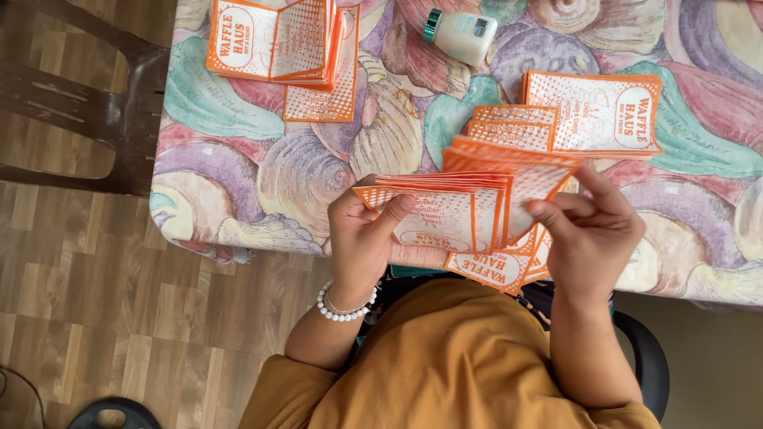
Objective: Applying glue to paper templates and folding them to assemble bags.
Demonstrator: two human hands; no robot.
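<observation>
Both hands grasp a fanned stack of orange-and-white paper sleeves (469, 210) over the table's near edge: the left hand (362, 238) pinches its left end, the right hand (592, 230) its right. More sleeves (596, 111) lie flat behind, another pile (278, 44) far left (dotted print), near a small cream bottle (462, 33) on its side on the shell-patterned cloth (262, 167).

Wood-plank floor (103, 302); dark plastic chair (87, 103) beside table's shell-patterned cloth (262, 175); soft daylight.

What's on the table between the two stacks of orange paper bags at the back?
In the head view, a small white bottle lies on its side between the left stack and the right stack.
</observation>
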